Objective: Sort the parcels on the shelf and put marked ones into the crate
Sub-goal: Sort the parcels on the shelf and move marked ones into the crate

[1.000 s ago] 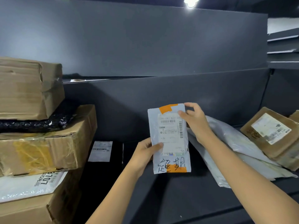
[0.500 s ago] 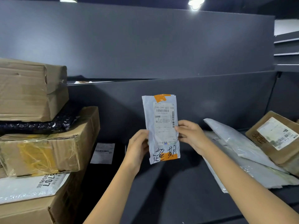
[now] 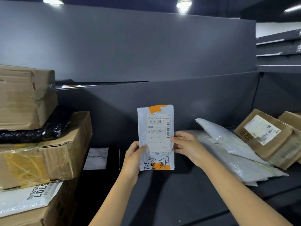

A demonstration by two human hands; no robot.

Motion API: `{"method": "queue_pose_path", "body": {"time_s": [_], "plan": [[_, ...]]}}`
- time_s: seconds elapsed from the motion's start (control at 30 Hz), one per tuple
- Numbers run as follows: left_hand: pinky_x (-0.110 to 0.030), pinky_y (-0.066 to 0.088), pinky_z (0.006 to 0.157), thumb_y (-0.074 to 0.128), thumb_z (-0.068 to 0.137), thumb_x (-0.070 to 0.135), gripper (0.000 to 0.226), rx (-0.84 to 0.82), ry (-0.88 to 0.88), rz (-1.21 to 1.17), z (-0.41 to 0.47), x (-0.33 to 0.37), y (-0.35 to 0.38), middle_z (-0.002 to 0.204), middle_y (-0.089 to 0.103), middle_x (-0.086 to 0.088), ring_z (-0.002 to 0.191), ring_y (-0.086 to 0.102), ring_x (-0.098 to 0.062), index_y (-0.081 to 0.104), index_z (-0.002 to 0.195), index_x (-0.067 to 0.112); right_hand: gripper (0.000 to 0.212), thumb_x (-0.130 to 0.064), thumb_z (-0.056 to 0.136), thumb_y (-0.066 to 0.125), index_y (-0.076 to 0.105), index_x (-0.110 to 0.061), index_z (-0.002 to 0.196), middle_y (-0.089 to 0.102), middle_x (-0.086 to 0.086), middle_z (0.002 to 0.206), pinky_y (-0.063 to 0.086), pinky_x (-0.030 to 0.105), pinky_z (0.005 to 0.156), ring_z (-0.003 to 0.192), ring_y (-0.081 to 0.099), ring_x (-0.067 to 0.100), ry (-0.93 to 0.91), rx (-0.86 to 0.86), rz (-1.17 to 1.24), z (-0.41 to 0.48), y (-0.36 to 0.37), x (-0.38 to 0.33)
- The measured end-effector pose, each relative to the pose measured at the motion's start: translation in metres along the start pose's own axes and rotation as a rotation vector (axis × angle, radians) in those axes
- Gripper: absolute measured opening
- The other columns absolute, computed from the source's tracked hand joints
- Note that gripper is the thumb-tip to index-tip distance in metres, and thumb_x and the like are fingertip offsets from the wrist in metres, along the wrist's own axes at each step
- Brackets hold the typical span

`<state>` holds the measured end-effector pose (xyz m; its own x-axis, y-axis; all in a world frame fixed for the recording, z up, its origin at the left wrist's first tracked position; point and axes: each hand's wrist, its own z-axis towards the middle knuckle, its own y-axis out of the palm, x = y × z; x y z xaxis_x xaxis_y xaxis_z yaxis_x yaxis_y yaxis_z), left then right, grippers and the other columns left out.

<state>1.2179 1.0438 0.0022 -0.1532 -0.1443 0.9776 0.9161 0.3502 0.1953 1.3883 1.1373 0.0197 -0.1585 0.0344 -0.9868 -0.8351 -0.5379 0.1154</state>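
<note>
Left hand (image 3: 132, 158): thumb lies on the parcel's front near its left edge, fingers curled behind, gripping it.
Right hand (image 3: 187, 146): fingertips pinch the parcel's right edge, slightly higher than the left thumb.
Parcel (image 3: 156, 137): small grey mailer held upright between both hands, label facing the camera, handwriting below the fingers.
Shelf (image 3: 179, 198): dark, beneath the hands.
Grey mailers (image 3: 228, 154): right of the right fingers, apart.
Cardboard boxes (image 3: 40, 152): stacked left, well apart.

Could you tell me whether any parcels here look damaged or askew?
The top cardboard box in the left stack has a crumpled, torn corner, and the grey mailers on the right lie slumped askew.
</note>
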Motion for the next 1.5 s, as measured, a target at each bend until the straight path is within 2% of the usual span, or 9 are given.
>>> {"method": "queue_pose_path", "body": {"time_s": [0.17, 0.4, 0.57, 0.8, 1.0, 1.2, 1.3, 1.4, 1.5], "plan": [[-0.058, 0.05, 0.084, 0.048, 0.097, 0.012, 0.014, -0.023, -0.058, -0.048, -0.004, -0.012, 0.013, 0.102, 0.071, -0.017, 0.094, 0.066, -0.038, 0.056, 0.085, 0.01, 0.018, -0.005, 0.092, 0.057, 0.062, -0.002, 0.109, 0.07, 0.017, 0.109, 0.056, 0.038, 0.086, 0.094, 0.067, 0.026, 0.054, 0.05, -0.053, -0.028, -0.009, 0.013], [-0.04, 0.05, 0.067, 0.048, 0.095, 0.01, 0.006, -0.054, -0.139, -0.091, -0.023, -0.033, 0.016, 0.1, 0.067, -0.019, 0.088, 0.064, -0.034, 0.052, 0.091, 0.007, 0.015, -0.005, 0.092, 0.057, 0.063, -0.003, 0.105, 0.071, 0.016, 0.102, 0.057, 0.029, 0.073, 0.086, 0.068, 0.023, 0.088, 0.185, -0.034, -0.056, -0.006, 0.034], [-0.044, 0.049, 0.075, 0.045, 0.094, 0.009, 0.013, -0.086, -0.205, -0.073, -0.047, -0.042, 0.015, 0.094, 0.069, -0.011, 0.085, 0.064, -0.031, 0.052, 0.084, 0.012, 0.011, -0.003, 0.09, 0.058, 0.063, -0.008, 0.098, 0.073, 0.008, 0.092, 0.056, 0.027, 0.069, 0.082, 0.07, 0.018, 0.107, 0.219, -0.021, -0.085, -0.005, 0.045], [-0.047, 0.058, 0.079, 0.042, 0.093, 0.009, 0.023, -0.131, -0.227, -0.073, -0.091, -0.039, 0.035, 0.107, 0.073, -0.007, 0.099, 0.069, -0.028, 0.055, 0.112, 0.008, 0.012, -0.005, 0.091, 0.057, 0.063, -0.008, 0.101, 0.071, 0.011, 0.097, 0.058, 0.03, 0.074, 0.085, 0.069, 0.019, 0.109, 0.224, -0.062, -0.132, -0.014, 0.032], [-0.06, 0.05, 0.089, 0.042, 0.089, 0.011, 0.028, -0.151, -0.279, 0.011, -0.145, -0.049, 0.07, 0.115, 0.069, -0.012, 0.104, 0.066, -0.034, 0.058, 0.112, 0.01, 0.014, -0.005, 0.091, 0.057, 0.063, -0.007, 0.103, 0.072, 0.013, 0.102, 0.057, 0.03, 0.073, 0.09, 0.07, 0.021, 0.132, 0.236, -0.055, -0.215, -0.036, 0.03], [-0.056, 0.053, 0.087, 0.044, 0.092, 0.017, 0.024, -0.241, -0.332, 0.111, -0.22, -0.088, 0.107, 0.109, 0.071, -0.008, 0.101, 0.068, -0.031, 0.058, 0.11, 0.009, 0.012, -0.007, 0.092, 0.056, 0.062, -0.006, 0.103, 0.072, 0.011, 0.102, 0.056, 0.028, 0.07, 0.088, 0.07, 0.02, 0.213, 0.299, -0.076, -0.306, -0.071, 0.054], [-0.044, 0.056, 0.076, 0.048, 0.089, 0.015, 0.014, -0.214, -0.411, 0.181, -0.246, -0.119, 0.123, 0.091, 0.07, -0.01, 0.081, 0.067, -0.027, 0.059, 0.096, 0.009, 0.011, -0.005, 0.092, 0.055, 0.061, -0.004, 0.102, 0.072, 0.009, 0.1, 0.057, 0.027, 0.069, 0.086, 0.069, 0.019, 0.266, 0.367, -0.086, -0.348, -0.093, 0.073], [-0.027, 0.036, 0.056, 0.051, 0.086, 0.014, 0.005, -0.185, -0.507, 0.193, -0.261, -0.157, 0.14, 0.077, 0.058, -0.004, 0.059, 0.048, -0.016, 0.057, 0.086, 0.013, 0.009, -0.003, 0.092, 0.056, 0.06, -0.002, 0.1, 0.07, 0.008, 0.096, 0.056, 0.024, 0.064, 0.081, 0.068, 0.017, 0.321, 0.456, -0.105, -0.387, -0.117, 0.1], [-0.024, 0.03, 0.054, 0.051, 0.093, 0.015, 0.009, -0.208, -0.605, 0.259, -0.276, -0.205, 0.15, 0.076, 0.057, 0.0, 0.058, 0.045, -0.013, 0.058, 0.088, 0.014, 0.012, -0.002, 0.091, 0.056, 0.06, 0.001, 0.103, 0.069, 0.011, 0.097, 0.055, 0.022, 0.062, 0.081, 0.067, 0.017, 0.412, 0.603, -0.056, -0.424, -0.142, 0.141]]}}
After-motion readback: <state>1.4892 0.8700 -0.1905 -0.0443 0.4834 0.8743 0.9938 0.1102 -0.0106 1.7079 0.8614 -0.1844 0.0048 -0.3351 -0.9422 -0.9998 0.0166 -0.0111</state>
